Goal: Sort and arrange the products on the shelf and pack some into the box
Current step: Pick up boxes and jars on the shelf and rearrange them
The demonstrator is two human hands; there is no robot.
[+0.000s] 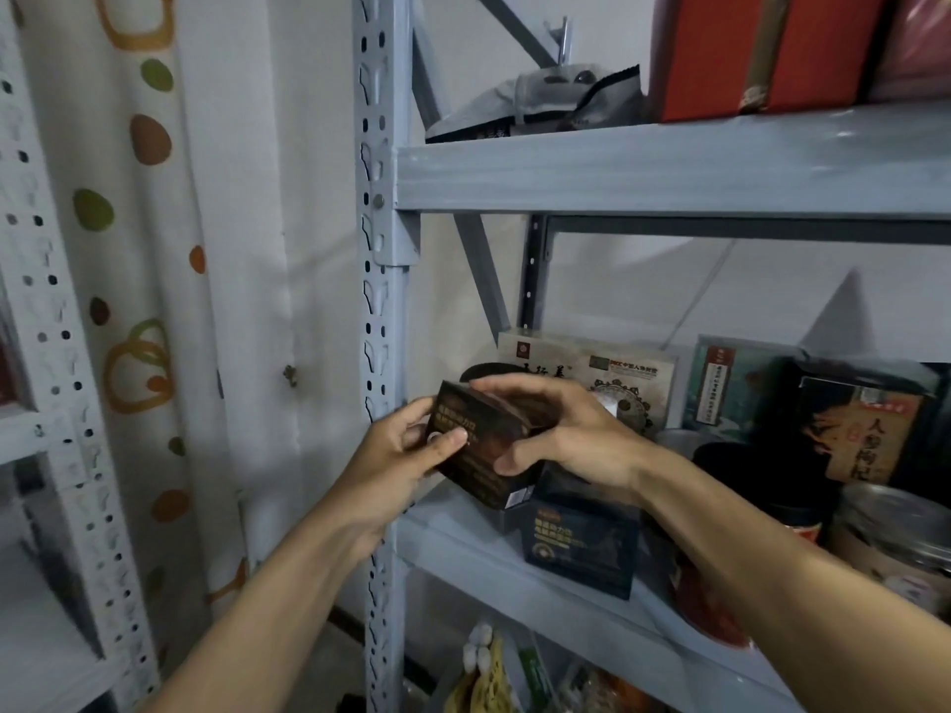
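Both hands hold one dark carton (481, 452) with gold print, tilted, just above the left end of the middle board of the grey metal shelf (453, 540), close to the perforated upright post (381, 301).

The left hand (399, 458), at the carton's 9 o'clock, grips the near end with its thumb pressed on the printed face. The right hand (563, 434), at the carton's 3 o'clock, curls over the top edge, with its thumb under the lower side.

At 5 o'clock of the held carton a second dark carton (579, 550) stands on the same board, below the right wrist. At 1 o'clock a flat pale box (592, 370) leans at the back. Farther toward 3 o'clock are a brown packet (859, 434) with red characters and a clear jar (895, 532).

On the board above, at 12 o'clock, lies a grey pouch (556, 100), with a red box (761, 48) to its right. A spotted curtain (134, 198) hangs at 9 o'clock of the post.
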